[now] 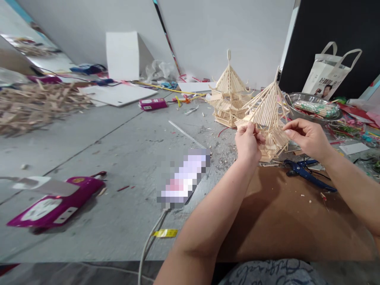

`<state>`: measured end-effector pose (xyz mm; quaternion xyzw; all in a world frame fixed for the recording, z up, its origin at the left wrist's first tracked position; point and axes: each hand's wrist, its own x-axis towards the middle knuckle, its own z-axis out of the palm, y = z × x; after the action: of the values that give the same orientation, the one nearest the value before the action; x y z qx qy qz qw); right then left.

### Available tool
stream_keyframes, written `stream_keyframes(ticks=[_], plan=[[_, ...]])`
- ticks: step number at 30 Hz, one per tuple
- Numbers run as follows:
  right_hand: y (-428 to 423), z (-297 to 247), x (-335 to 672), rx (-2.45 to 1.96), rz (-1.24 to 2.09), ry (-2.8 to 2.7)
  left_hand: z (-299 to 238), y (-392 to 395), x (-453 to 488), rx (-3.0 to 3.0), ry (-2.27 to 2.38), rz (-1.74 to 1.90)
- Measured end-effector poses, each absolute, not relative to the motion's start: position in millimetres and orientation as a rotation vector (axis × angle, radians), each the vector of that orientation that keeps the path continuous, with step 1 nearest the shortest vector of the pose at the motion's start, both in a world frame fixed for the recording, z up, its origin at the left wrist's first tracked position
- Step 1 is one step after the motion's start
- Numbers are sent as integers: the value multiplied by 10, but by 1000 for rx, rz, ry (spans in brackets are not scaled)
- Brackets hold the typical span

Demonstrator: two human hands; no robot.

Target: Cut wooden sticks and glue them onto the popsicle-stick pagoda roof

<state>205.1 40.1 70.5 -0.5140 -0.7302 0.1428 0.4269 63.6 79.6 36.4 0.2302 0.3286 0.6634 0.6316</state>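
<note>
In front of me on the brown board stands a pagoda model (264, 113) made of thin wooden sticks, with a pointed upper roof and a tiered lower part. My left hand (249, 142) is closed at its left side, the fingers pinched on the edge of the lower roof. At the right edge of the same roof, my right hand (310, 136) has thumb and forefinger pinched together; whatever lies between them is too small to make out. Just behind stands a second stick pagoda (228, 93) with upturned eaves. Blue-handled pliers (308, 174) lie below my right hand.
A metal bowl (314, 107) holds packed sticks, near a white tote bag (325, 75). Left lie a phone (185, 178) on its cable, a magenta power strip (56, 202) and a pile of wood pieces (38, 103). Scraps litter the grey table (124, 146).
</note>
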Motion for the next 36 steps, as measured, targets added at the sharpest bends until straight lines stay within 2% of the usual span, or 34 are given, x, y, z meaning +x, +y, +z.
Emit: stream_keyframes(ticks=[36], plan=[[400, 633, 2110, -1304, 368, -1841, 350, 806, 629, 537, 733, 1516]])
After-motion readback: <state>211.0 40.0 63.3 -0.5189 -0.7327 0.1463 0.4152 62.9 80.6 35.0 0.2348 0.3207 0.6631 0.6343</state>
